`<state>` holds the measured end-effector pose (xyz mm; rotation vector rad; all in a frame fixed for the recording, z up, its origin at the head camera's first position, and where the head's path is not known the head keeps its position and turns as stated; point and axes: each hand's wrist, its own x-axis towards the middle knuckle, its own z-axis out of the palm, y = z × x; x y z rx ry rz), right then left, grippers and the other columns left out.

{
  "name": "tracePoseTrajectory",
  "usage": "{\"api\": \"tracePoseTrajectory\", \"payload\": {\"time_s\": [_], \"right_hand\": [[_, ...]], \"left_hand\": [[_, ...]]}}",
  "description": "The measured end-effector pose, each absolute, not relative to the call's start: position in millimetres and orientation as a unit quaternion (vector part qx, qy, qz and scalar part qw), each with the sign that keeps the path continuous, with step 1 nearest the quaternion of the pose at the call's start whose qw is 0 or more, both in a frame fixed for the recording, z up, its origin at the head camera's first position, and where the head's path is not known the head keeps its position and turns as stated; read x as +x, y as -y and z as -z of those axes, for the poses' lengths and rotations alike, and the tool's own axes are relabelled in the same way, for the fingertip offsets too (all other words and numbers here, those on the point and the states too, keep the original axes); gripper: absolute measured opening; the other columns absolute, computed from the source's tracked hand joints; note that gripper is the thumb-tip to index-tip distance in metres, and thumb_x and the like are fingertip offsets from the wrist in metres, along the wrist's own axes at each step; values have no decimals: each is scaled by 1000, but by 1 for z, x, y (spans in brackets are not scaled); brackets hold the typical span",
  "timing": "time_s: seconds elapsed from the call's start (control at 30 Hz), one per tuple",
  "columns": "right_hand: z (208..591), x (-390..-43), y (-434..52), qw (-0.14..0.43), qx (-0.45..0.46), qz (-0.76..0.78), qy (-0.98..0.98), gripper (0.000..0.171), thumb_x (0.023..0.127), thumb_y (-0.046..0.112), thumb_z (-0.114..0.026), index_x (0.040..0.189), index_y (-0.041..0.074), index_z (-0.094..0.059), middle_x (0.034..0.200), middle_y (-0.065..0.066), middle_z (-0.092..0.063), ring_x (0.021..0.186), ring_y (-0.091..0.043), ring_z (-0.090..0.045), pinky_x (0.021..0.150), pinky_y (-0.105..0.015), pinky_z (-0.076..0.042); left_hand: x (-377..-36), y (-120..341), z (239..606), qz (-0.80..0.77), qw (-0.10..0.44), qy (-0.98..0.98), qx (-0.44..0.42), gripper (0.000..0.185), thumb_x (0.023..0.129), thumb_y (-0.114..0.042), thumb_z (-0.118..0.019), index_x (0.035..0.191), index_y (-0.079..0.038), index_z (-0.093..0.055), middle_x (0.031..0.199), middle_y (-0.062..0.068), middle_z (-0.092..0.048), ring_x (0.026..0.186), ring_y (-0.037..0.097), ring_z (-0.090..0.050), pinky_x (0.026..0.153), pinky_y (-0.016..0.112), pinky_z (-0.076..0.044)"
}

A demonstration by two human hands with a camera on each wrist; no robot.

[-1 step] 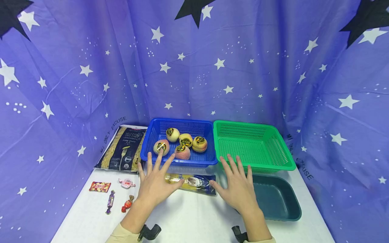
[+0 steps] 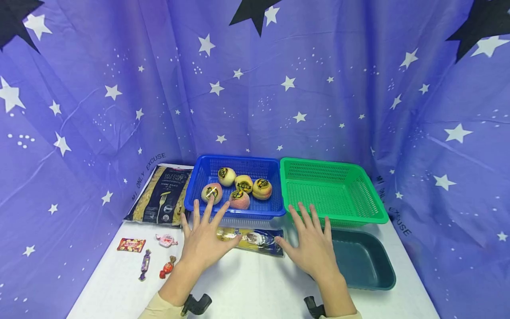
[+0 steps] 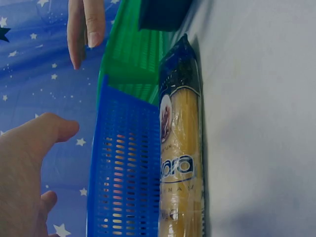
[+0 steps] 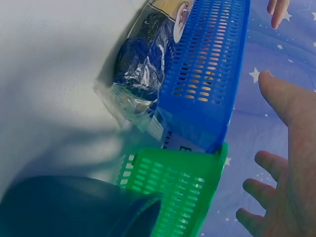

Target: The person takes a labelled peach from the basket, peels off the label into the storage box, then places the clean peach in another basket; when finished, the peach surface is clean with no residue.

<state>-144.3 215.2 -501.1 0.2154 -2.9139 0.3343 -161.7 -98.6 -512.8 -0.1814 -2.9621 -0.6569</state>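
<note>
My left hand (image 2: pixel 205 246) is held palm down with its fingers spread, above the left end of a packet of spaghetti (image 2: pixel 255 240). My right hand (image 2: pixel 312 248) is spread the same way at the packet's other end, and overlaps the dark teal tray (image 2: pixel 368 261) in the head view. Neither hand holds anything. In the left wrist view the spaghetti packet (image 3: pixel 182 143) lies on the white table along the side of the blue basket (image 3: pixel 126 163). Several peaches (image 2: pixel 261 189) with black and yellow stickers sit in that basket, just beyond my left fingertips.
A green basket (image 2: pixel 330 164) stands right of the blue one, behind the teal tray. At the left back lies a large bag of penne pasta (image 2: pixel 161 195). Several wrapped sweets (image 2: pixel 145 265) lie at the front left. A purple starry curtain (image 2: pixel 255 110) encloses the table.
</note>
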Motion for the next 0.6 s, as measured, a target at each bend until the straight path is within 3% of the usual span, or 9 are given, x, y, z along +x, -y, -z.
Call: {"api": "tracePoseTrajectory", "payload": {"time_s": [0.27,0.5,0.6], "right_hand": [[507,-146,-213,115,72,-125,983,105,94,78,-71,178,33,-26,186,-8,-26,173,-43,-16,131,-84,-15],[512,-144,-210,144,61,-195,968,101,95,77,-71,175,28,-34,182,-10,-34,167,-43,-32,126,-79,-31],[514,-142,-208,152,47,-253,954,97,96,71,-74,173,23,-39,180,-10,-37,164,-42,-37,124,-78,-36]], "left_hand": [[-163,96,514,229,46,970,-63,107,85,-85,-74,175,-50,-26,189,-7,2,172,42,20,129,80,19],[-168,90,512,230,55,969,-68,108,85,-90,-70,175,-49,-27,188,-13,7,173,44,14,129,86,6],[-174,84,507,248,52,965,-74,108,85,-94,-65,175,-50,-25,188,-14,10,173,42,16,129,86,6]]}}
